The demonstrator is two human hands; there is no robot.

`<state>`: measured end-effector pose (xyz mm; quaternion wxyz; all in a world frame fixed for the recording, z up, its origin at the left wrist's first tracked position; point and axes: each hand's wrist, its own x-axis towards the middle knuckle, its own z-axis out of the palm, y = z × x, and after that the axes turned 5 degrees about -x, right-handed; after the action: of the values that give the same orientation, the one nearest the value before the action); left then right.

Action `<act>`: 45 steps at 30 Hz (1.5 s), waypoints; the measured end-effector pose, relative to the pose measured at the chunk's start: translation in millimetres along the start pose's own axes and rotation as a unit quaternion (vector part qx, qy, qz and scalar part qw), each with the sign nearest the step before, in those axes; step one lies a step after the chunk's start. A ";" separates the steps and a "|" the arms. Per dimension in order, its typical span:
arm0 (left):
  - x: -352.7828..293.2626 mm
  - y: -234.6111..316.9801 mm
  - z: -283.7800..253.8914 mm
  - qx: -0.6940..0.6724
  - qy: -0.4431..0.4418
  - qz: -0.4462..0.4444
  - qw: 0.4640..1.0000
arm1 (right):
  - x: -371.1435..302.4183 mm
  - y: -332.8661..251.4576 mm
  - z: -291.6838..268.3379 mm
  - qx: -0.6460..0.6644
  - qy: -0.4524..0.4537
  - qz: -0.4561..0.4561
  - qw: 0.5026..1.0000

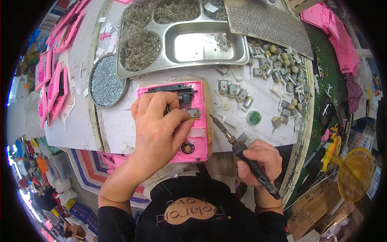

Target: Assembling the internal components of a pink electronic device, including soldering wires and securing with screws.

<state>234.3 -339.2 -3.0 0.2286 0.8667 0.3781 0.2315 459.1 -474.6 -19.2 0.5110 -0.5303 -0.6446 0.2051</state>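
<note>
- Black garment (147, 220): 2 large lines of lettering, inverted in this view, across a tan printed patch (185, 217); smaller lettering at the right end.
- Cardboard box (312, 207), lower right: dark printed letters and figures on the upper panel; further dark lettering at its left side.
- Printed sheet (361, 143), right: print too small to read.

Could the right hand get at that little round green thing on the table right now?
Probably, at least for a touch: the green thing lies just beyond the right hand, and the way between them looks free. Picking it up seems harder, as that hand grips a soldering iron.
</note>
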 end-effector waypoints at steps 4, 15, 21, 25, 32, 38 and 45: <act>-0.1 -0.1 -1.5 -0.003 0.009 0.014 1.000 | 1.2 1.2 0.7 0.002 -0.003 -0.006 1.000; 1.0 -9.4 8.8 0.023 0.074 0.104 0.992 | 7.9 7.7 6.2 0.003 -0.002 -0.007 1.000; 0.5 -6.0 13.3 0.062 0.067 0.090 0.992 | 10.0 8.8 8.6 0.000 -0.018 -0.010 1.000; -0.5 -6.1 14.7 0.067 0.069 0.083 0.992 | 7.9 8.6 10.9 -0.004 -0.022 -0.008 1.000; -0.8 -7.4 17.0 0.063 0.076 0.081 0.992 | 8.7 8.3 16.0 0.005 -0.024 -0.006 1.000; -2.0 -10.5 20.6 0.062 0.087 0.088 0.990 | 8.7 10.2 17.5 0.008 -0.026 -0.012 1.000; -1.2 -9.9 20.4 0.065 0.087 0.090 0.990 | 11.0 8.5 14.4 -0.017 -0.032 -0.032 0.999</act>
<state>239.8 -338.6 -25.0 0.1166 0.8866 0.3313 0.3011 451.4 -457.8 -26.8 0.4870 -0.5112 -0.6809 0.1944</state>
